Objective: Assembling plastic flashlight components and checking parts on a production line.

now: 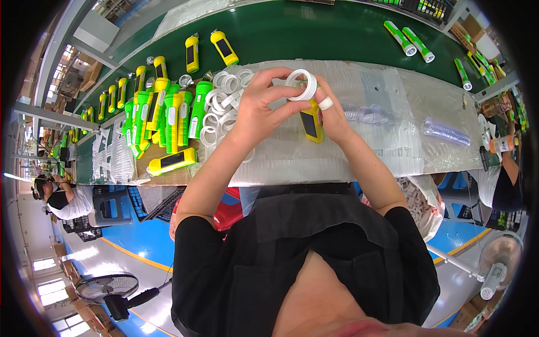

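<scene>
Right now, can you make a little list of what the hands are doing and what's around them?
left hand: holds white ring from the left
right hand: grips yellow flashlight, fingers on the ring
pile of white rings: left of the hands
green and yellow flashlights: heaped farther left
green conveyor belt: behind, carrying more flashlights

The person wears a black short-sleeved top [292, 253] with a low neckline; both forearms are bare. One of the right hand's [331, 115] fingers [325, 103] carries a white fingertip cot.
</scene>
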A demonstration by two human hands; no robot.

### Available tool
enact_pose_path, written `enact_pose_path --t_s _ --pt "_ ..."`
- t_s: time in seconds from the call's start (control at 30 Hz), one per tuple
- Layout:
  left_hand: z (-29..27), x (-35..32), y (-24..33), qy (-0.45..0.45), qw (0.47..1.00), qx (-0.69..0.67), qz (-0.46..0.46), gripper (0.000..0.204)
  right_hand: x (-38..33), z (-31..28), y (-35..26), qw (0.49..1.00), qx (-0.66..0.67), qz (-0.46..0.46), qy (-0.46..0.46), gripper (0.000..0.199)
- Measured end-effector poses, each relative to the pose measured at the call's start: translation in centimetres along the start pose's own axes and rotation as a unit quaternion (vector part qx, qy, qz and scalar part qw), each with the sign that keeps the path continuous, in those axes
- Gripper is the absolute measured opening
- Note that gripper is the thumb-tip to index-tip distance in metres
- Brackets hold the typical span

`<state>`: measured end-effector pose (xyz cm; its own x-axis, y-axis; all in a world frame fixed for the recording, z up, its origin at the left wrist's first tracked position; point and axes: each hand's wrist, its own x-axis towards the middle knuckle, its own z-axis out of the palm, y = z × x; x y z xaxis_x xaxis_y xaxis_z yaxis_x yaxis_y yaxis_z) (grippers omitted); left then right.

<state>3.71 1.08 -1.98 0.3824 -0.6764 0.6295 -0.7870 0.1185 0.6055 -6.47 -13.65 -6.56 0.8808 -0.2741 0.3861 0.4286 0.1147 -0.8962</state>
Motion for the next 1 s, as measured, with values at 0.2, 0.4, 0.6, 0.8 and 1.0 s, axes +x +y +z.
enact_pose_path --t_s 0.2,0.4,0.6,0.8,1.0 --pt "-0.1 0.7 0.8 -0.038 0.999 0.01 0.006 0.031 0.8 -2.2 -1.9 0.986 -0.123 -0.106 -0.021 0.045" --pt "0.7 1.5 2.7 -0.123 0.991 0.026 -0.052 0.042 2.5 -6.2 -7.8 0.899 -0.386 -0.091 -0.183 0.042" --pt "3.0 1.6 2.2 -0.14 0.981 -0.042 -0.132 0.043 5.8 -4.5 -12.7 0.773 -0.528 0.003 -0.352 0.044" --pt "3.8 1.8 1.8 -0.115 0.99 -0.035 -0.08 0.043 5.9 -3.9 -12.9 0.75 -0.569 0.084 -0.328 0.043" --pt "4.5 2.1 1.3 -0.098 0.988 -0.048 -0.105 0.043 5.0 -1.4 -11.6 0.645 -0.73 0.179 -0.138 0.059"
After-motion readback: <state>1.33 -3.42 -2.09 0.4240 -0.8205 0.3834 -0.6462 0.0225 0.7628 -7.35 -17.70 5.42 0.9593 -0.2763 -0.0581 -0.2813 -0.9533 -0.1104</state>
